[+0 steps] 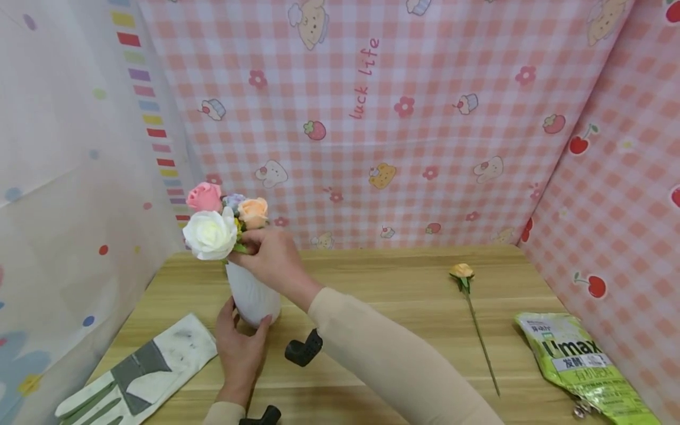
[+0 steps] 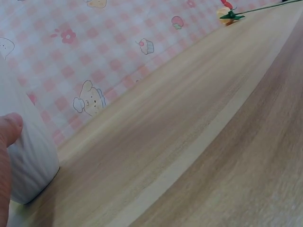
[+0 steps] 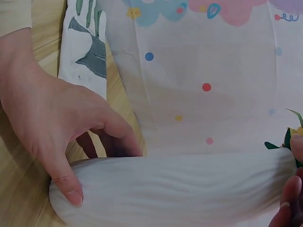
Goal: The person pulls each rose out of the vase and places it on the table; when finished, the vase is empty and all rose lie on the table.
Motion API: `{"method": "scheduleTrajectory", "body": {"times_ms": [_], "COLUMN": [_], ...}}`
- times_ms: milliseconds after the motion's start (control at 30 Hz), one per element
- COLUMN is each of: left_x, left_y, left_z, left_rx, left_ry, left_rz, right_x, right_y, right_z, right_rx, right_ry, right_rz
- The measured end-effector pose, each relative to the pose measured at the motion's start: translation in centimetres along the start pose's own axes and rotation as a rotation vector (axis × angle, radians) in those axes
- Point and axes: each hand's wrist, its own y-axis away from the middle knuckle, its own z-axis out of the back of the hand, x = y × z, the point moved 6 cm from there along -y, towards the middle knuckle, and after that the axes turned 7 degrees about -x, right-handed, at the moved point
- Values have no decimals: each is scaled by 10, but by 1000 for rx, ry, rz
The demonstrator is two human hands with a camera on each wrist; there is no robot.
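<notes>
Left hand (image 1: 241, 348): part-open; thumb and fingers curve round the lower end of the white vase (image 1: 254, 295).
Right hand (image 1: 276, 260): fingers bent at the vase mouth; cannot tell whether a stem is pinched.
White vase: on the counter (image 1: 372, 336); pink rose (image 1: 205, 197), white rose (image 1: 211, 235) and orange rose (image 1: 253, 212) above its mouth.
Single flower (image 1: 463, 271): lies between vase and green bag (image 1: 589, 363).

left grip (image 3: 71, 113): round white vase (image 3: 180, 187); right grip (image 3: 289, 201): at yellow flower (image 3: 288, 137); glove (image 3: 84, 54): on table (image 3: 19, 163)
</notes>
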Motion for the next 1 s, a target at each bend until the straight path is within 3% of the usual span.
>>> {"method": "scheduleTrajectory", "body": {"times_ms": [233,433,600,733,867,1000], "left_x": [3,2,1,-1,-3,-4], "left_y": [1,1,1,2,1,0], "left_z": [0,-2,-1,-1,-2,-1], "left_rx": [9,31,19,8,27,40], "left_ry": [-3,-2,-6,-15,-14,-9], "left_rz": [30,51,-3,-51,-39,-19], "right_x": [-2,-4,-6,-11,-16,-17], "right_y": [-5,-5,-5,-6,-6,-10], "right_z": [-3,0,4,7,9,14], "right_rx": [-37,-86,-122,-107,-90,-109], "right_ry": [63,34,-39,-159,-265,-318], "right_rz": [-73,-35,-13,-83,-158,-184]}}
